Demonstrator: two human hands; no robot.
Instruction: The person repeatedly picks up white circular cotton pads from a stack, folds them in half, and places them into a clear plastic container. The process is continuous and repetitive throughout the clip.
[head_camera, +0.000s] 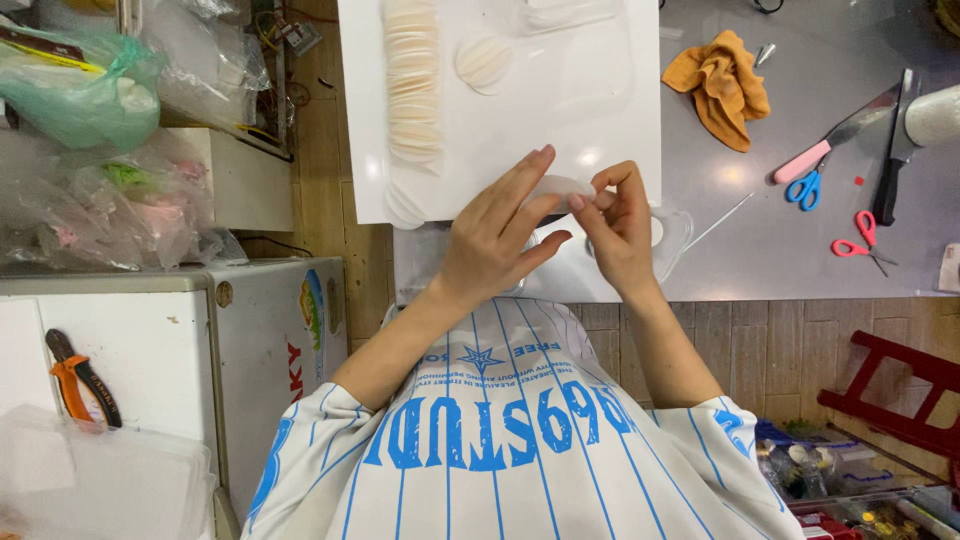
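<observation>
Head view. Left hand (497, 235) and right hand (620, 225) raised together above the near edge of the white board (600, 110), both closed on one thin white round wrapper (562, 187). Wrapper pinched between thumb and fingertips of the right hand at its right edge; left fingers extended along and under its left side, thumb folded beneath. Held clear of the board, most likely so that both faces stay free for the fingers to work the edge. Whether anything lies inside the wrapper: cannot tell, hidden by the fingers.

On the board: overlapping row of round wrappers (412, 85) laid lengthwise along the left side, apparently fanned so that each can be lifted singly. One small separate stack of wrappers (484, 62) just right of the row, well within reach of either hand.

Beneath the hands, a clear plastic tray (672, 235) resting on the steel table (800, 250), partly covered by the wrists.

Right of the board, well apart from the hands: orange cloth (718, 85), pink-handled knife (835, 140), blue scissors (803, 188), red scissors (858, 240), black-handled knife (893, 160). All set aside at the far right.

Left, off the table: bagged goods (90, 150) on a white cabinet (250, 340), orange pliers (80, 385) on top.
</observation>
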